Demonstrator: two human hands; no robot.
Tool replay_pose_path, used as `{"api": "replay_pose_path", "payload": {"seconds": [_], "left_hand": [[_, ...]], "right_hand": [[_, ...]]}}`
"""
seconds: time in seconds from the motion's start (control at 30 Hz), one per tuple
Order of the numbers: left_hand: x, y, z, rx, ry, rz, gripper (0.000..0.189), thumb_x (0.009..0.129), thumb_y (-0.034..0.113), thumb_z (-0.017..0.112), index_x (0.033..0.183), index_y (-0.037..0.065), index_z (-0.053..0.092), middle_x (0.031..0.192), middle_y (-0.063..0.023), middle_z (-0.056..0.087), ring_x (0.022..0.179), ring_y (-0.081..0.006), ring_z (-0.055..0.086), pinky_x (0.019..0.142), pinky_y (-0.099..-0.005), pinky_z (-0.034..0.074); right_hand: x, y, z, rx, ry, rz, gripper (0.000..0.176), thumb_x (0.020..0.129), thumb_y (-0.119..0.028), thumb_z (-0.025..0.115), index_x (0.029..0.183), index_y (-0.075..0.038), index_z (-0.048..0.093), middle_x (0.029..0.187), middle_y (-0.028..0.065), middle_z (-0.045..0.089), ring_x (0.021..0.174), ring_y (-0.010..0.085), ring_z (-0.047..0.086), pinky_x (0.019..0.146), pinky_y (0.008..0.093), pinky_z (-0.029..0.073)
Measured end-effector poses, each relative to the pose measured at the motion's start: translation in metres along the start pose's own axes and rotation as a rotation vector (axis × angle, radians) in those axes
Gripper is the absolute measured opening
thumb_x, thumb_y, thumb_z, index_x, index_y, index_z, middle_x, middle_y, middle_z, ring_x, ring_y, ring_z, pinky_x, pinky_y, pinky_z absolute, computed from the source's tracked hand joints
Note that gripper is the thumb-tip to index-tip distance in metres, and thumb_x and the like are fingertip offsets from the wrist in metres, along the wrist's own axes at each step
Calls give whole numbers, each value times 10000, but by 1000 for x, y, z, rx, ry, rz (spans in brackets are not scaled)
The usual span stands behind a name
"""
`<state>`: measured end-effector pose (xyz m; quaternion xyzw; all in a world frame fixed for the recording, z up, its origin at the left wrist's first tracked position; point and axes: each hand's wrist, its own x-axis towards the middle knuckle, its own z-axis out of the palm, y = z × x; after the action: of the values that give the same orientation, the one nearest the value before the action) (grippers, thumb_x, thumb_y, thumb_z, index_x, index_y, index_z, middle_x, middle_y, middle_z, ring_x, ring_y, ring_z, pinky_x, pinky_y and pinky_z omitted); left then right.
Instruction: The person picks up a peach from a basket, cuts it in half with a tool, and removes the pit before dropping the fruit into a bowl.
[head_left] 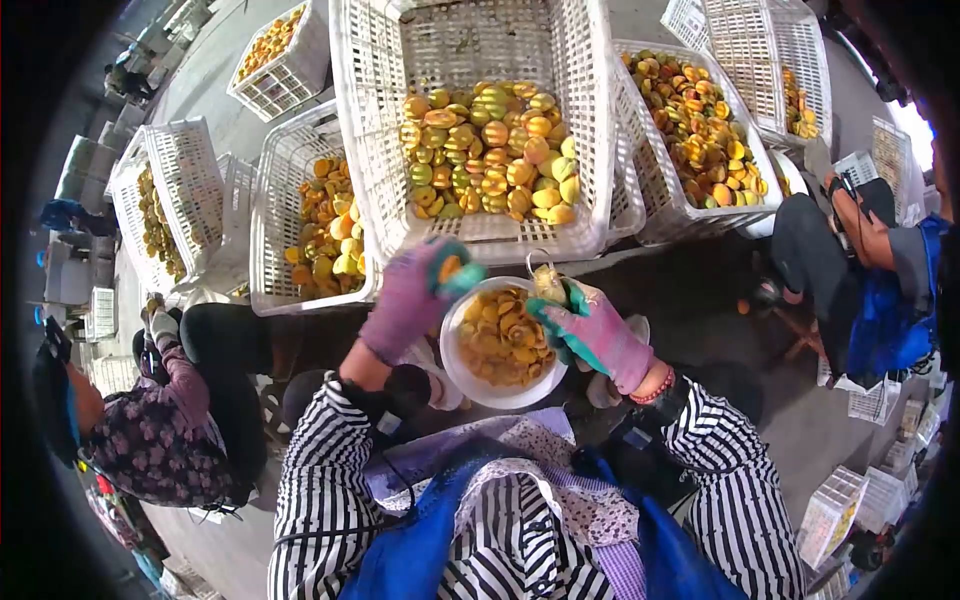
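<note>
A white crate (pixel 470 240) of yellow fruit stands just beyond the white bowl (pixel 505 400) of cut halves. The left hand (pixel 405 300) is raised over the bowl's left rim, its grip clenched on an orange fruit piece (pixel 449 268). The right hand (pixel 598 335), at the right rim, grasps a pale fruit (pixel 548 285) close beside it.

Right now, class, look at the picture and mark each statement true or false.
1. The left hand holds an orange fruit piece. True.
2. The white bowl is empty. False: it holds cut fruit.
3. The right hand grips a pale piece over the bowl. True.
4. The big crate straight ahead is black. False: it is white, with yellow-orange fruit inside.
</note>
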<state>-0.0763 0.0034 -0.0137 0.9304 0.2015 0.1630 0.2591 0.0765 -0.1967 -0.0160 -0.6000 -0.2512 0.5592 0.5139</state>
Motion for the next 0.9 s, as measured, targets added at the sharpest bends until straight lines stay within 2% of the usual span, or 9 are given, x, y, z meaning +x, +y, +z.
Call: {"api": "replay_pose_path", "payload": {"seconds": [0.13,0.2,0.3,0.4,0.5,0.53,0.6,0.87,0.9], "left_hand": [[-6,-92,-36,118,382,-148,205,863,146,574,1009,13,629,900,-147,671,818,-205,657,716,-289,494],[20,-48,-80,561,206,-396,238,841,242,636,1003,68,627,959,-130,638,866,-298,617,748,-370,482],[61,-48,-71,751,381,-87,223,811,226,655,981,84,629,994,-130,623,897,-334,592,782,-406,465],[130,-61,-24,351,214,-11,213,838,210,610,1006,80,627,1026,-136,615,896,-338,593,796,-402,466],[199,-132,53,872,338,-108,441,866,450,524,1065,66,608,1069,-139,609,973,-343,570,869,-465,412],[230,-145,56,830,-65,-431,508,842,506,527,1090,70,611,1093,-131,607,1029,-340,565,886,-492,396],[249,-149,61,724,-200,-552,514,800,507,589,1100,91,617,1154,-141,586,1094,-329,548,897,-464,416],[220,-136,66,324,-133,-484,569,783,375,688,1193,16,523,1053,-156,627,965,-250,616,780,-374,511],[198,-109,51,-338,-194,-524,526,808,346,673,1192,18,525,1015,-122,627,913,-211,615,737,-339,513]], "right_hand": [[0,16,-4,-152,64,-191,281,915,-286,575,1048,-38,565,738,-24,539,607,42,505,518,205,430],[-6,6,-6,-238,95,-75,339,907,-300,556,1097,-19,549,888,186,622,774,320,621,657,373,479],[-5,8,-6,-284,195,-167,333,896,-297,569,1098,-36,521,906,228,604,885,441,558,662,447,464],[-2,1,-12,-238,170,-182,317,896,-291,571,1083,-39,526,918,241,594,910,447,542,673,437,465],[1,-3,-17,-146,142,-228,305,885,-268,594,1060,-24,542,895,222,609,866,370,620,694,388,478],[2,-6,-19,-141,146,-240,304,883,-261,597,1060,-19,546,892,219,612,856,350,631,698,381,480],[4,-15,-21,-181,168,-164,303,878,-257,600,1054,-15,554,890,220,616,853,345,631,702,378,481],[29,-16,-20,-251,291,-400,327,847,-269,623,1061,-27,575,796,191,630,724,371,628,611,422,485],[33,-15,-16,-303,347,-398,334,847,-279,619,1064,-29,578,777,187,631,711,378,624,601,434,484]]}}
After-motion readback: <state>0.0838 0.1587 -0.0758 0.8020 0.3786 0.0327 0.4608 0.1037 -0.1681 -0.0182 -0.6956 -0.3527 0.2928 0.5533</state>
